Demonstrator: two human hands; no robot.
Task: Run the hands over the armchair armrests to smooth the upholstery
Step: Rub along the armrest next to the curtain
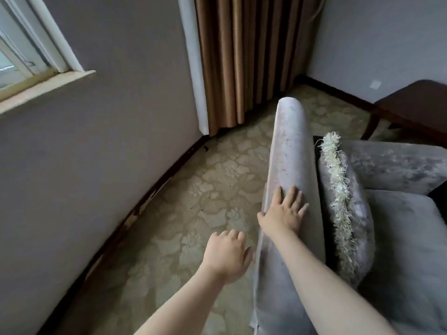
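Grey velvet armrest (287, 151) runs away from us, cushion (348, 213) just beside it. Right hand (283, 211) flat on top, fingers spread: smoothing stroke, we judge. Left hand (227, 256) loosely curled at outer side, holding nothing. Next: slide right hand forward with even pressure.
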